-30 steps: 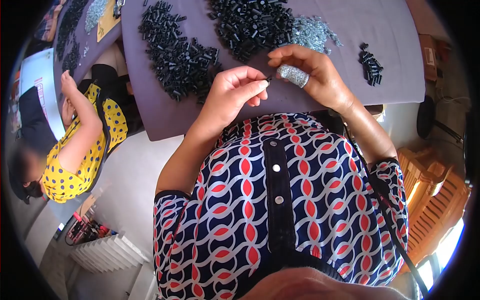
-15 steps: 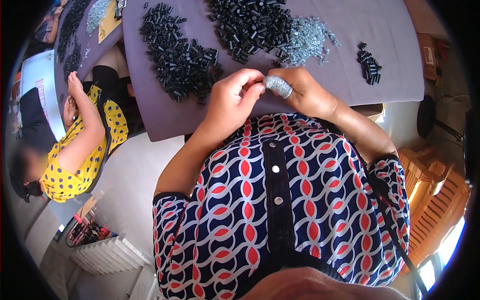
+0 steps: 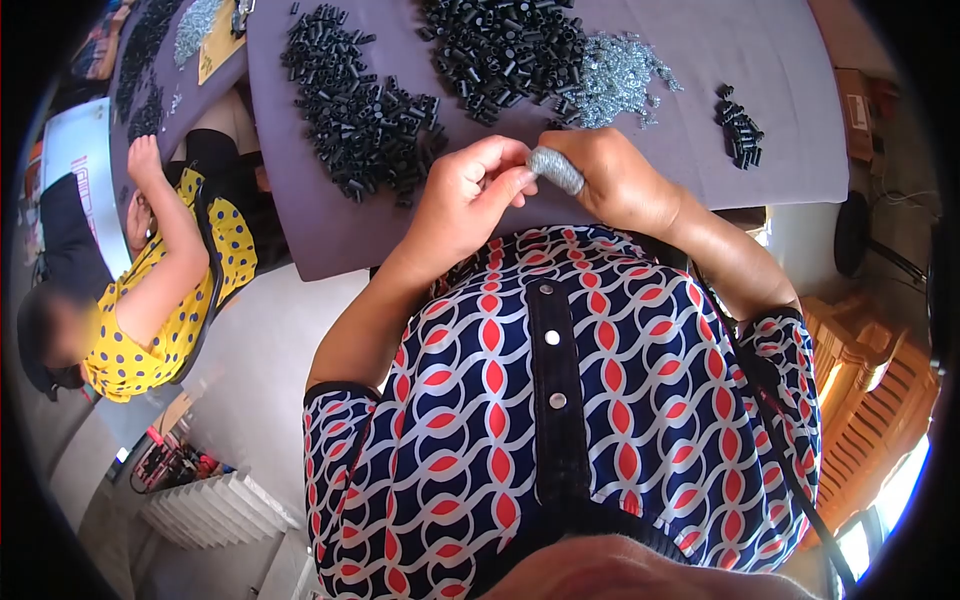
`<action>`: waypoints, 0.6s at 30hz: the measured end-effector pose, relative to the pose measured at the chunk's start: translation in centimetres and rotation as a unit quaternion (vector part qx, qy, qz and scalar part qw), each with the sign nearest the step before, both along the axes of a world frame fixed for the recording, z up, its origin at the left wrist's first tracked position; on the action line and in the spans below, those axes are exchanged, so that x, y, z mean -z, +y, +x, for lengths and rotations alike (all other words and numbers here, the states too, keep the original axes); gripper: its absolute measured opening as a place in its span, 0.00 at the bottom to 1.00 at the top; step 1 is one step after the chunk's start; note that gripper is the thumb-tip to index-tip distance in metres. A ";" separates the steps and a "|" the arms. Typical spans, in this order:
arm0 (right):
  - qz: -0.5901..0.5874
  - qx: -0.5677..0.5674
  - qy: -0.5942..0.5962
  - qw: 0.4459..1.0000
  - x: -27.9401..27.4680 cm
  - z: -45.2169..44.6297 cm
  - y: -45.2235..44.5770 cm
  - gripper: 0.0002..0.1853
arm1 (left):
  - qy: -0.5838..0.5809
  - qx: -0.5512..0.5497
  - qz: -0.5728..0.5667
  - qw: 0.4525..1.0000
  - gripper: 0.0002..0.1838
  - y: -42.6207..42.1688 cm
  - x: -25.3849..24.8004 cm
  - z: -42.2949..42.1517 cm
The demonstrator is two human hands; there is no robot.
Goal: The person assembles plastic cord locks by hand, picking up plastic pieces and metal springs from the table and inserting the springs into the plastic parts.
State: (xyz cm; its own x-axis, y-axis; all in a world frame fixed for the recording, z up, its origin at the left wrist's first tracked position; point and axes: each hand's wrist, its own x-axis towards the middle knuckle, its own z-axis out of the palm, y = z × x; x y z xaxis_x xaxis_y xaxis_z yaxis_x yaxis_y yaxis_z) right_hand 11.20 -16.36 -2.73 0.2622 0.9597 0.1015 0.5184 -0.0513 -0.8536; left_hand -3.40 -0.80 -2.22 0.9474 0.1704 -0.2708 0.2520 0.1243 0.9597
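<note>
My left hand (image 3: pixel 470 200) is closed in a pinch over the table's front edge; whatever lies between its fingertips is hidden. Against it presses my right hand (image 3: pixel 615 180), its fingers curled and a silvery wrap (image 3: pixel 557 170) around its thumb. What the right hand holds, if anything, cannot be seen. Beyond the hands, small black cylinders form a left pile (image 3: pixel 365 115) and a middle pile (image 3: pixel 500 55). Small clear, shiny pieces (image 3: pixel 615 80) lie beside the middle pile. A small group of black parts (image 3: pixel 740 125) is farther right. All rest on a purple-grey cloth-covered table (image 3: pixel 690 165).
At the left, a person in a yellow dotted top (image 3: pixel 150 320) sits by another table (image 3: pixel 190 100) with black and clear pieces. A wooden slatted chair (image 3: pixel 870 410) stands at the right. A box of assorted items (image 3: pixel 175 460) is at lower left.
My right hand has moved down and left from beside the clear pieces, its fingers now curled against my left fingertips. The dark piece seen earlier in my left pinch is now hidden.
</note>
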 end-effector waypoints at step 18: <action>0.029 0.034 0.081 0.996 -1.4 1.1 -1.0 0.13 | -0.014 -0.059 0.023 0.998 0.08 -0.8 -1.1 0.5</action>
